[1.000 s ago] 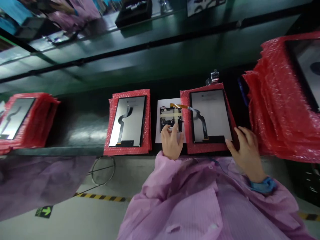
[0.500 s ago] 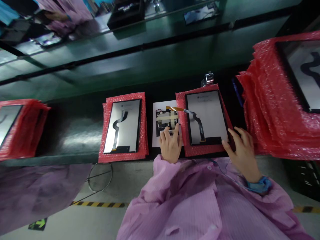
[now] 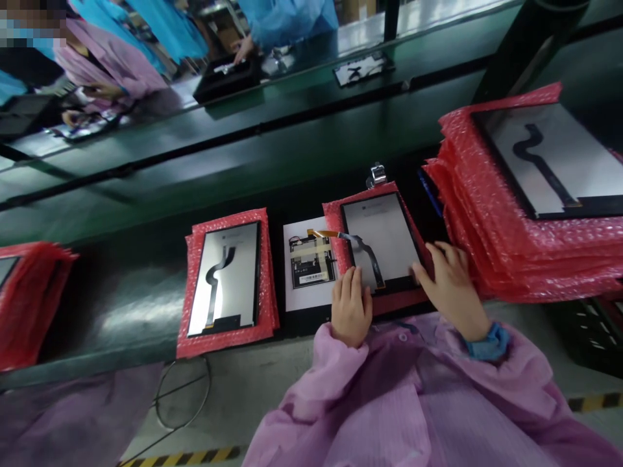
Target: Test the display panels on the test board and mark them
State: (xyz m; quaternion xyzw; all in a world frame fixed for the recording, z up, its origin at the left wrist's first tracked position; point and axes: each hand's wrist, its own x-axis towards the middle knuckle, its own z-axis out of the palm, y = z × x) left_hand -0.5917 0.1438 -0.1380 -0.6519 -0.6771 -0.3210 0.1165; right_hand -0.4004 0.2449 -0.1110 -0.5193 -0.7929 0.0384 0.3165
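Observation:
A tablet LCD panel lies silver back up over a red bubble-wrap bag. Its flex cable runs left into an orange strip reaching a tablet-innards picture on a white sheet. My left hand grips the panel's lower left corner, fingers close together on top and thumb at the bottom edge. At the right edge, my right hand touches the panel with its thumb; its other fingers are spread apart over the dark table beside it.
Another panel rests on red bubble wrap to the left. A tall stack of red bubble-wrap bags with a panel on top stands right. Behind are a small metal object and a blue pen. Co-workers sit across the bench.
My left hand has moved right, from the white sheet to the panel's lower left corner. My right hand stays by the right edge. The head view has shifted.

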